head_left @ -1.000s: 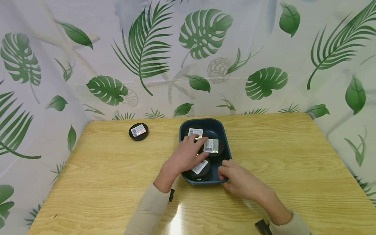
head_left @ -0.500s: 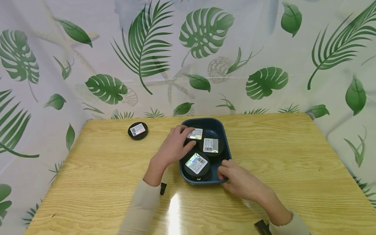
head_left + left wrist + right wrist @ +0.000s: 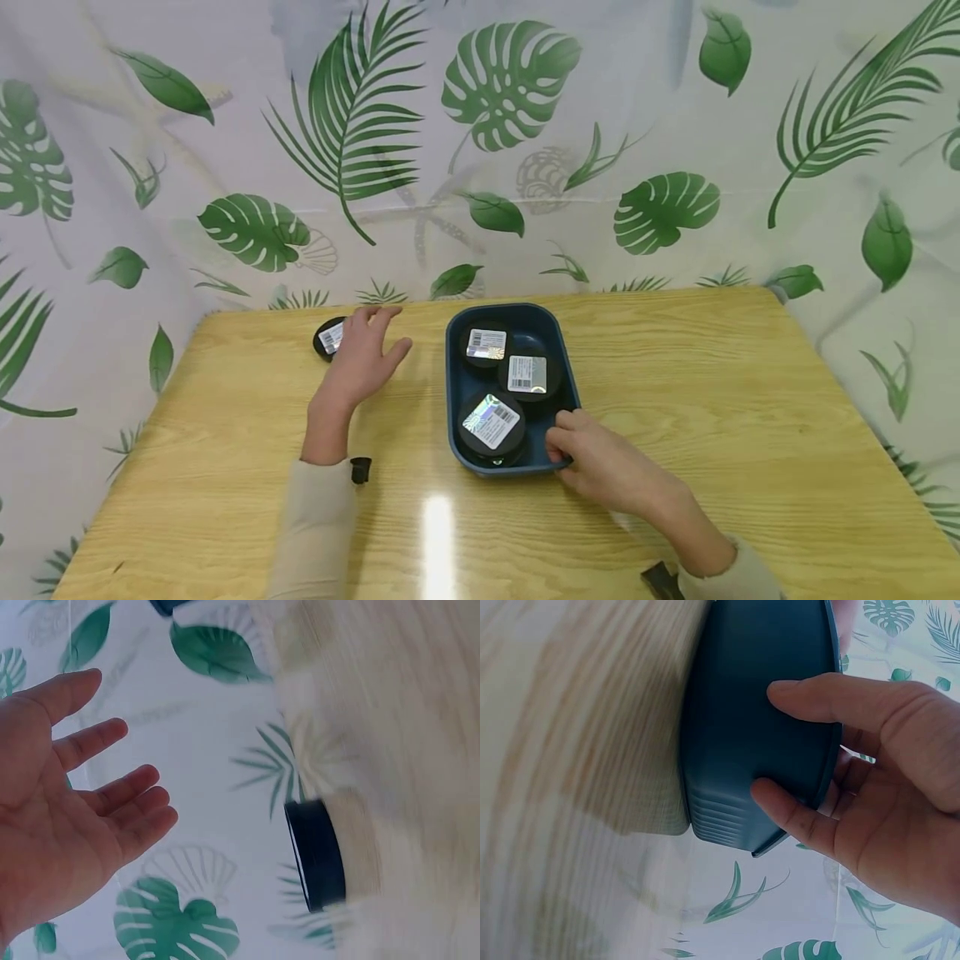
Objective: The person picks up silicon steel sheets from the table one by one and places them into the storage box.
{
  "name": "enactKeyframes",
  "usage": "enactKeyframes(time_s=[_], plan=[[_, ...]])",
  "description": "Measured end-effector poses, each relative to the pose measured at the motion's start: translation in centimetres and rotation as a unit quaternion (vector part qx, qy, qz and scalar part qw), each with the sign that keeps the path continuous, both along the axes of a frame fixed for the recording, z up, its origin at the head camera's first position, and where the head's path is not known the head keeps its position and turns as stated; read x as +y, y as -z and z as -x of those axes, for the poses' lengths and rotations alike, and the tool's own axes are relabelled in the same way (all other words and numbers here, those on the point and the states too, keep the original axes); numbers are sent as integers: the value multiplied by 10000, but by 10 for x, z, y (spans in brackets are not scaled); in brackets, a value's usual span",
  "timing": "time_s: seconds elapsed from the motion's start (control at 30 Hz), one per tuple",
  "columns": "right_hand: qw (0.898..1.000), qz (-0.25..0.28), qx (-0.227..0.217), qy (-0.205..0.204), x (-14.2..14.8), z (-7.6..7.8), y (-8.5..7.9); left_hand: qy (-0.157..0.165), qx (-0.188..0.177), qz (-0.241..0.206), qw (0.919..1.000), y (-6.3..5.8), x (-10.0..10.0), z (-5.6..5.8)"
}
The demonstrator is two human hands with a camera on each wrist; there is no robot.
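Observation:
My left hand (image 3: 358, 362) hovers over the left part of the table, fingers spread and relaxed, nothing in them. Just beyond it lies a flat black round container (image 3: 327, 340) with a white label, partly covered by the hand. In the left wrist view that black container (image 3: 318, 855) stands apart from the open fingers. A dark blue plastic bin (image 3: 537, 443) holds several similar black containers (image 3: 491, 423), labels up; the nearest has another dark edge beneath it. My right hand (image 3: 611, 467) grips the bin's near right corner, thumb outside the wall (image 3: 757, 742), other fingers over the rim.
The wooden table (image 3: 697, 392) reaches back to a white leaf-print cloth (image 3: 420, 167) hanging behind and at both sides. A bright light reflection (image 3: 438, 542) falls on the tabletop in front of the bin.
My left hand has come out of the bin and moved left to the lone black container, holding nothing. The right hand keeps its grip on the bin's corner.

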State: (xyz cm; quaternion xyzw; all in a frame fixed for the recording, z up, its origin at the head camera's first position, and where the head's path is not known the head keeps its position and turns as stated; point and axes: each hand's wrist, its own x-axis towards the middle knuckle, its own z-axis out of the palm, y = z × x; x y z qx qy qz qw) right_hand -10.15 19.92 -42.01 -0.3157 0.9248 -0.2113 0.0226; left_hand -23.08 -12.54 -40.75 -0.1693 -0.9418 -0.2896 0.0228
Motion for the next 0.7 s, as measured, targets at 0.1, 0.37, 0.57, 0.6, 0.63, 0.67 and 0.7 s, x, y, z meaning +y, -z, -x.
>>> enactKeyframes(time_s=[0.1,0.37,0.57,0.6,0.63,0.67,0.7], plan=[[10000,1,-58,25,0,0,1,-229,-89,11,9997,3,-15,3],[9999,32,-146,60,0,-1,1,-558,-367,335,9972,12,-37,13],[9998,14,-178,70,-1,-2,-1,-684,-765,672,9925,16,-52,17],[9998,11,-182,76,-1,-2,-1,-680,-823,732,9916,17,-54,18],[9998,6,-189,84,-1,-2,-1,-667,-872,802,9907,17,-57,18],[9998,0,-186,89,-1,-2,-1,-647,-940,872,9896,18,-59,18],[9998,-3,-189,96,-1,-2,-2,-625,-1017,939,9884,18,-61,18]])
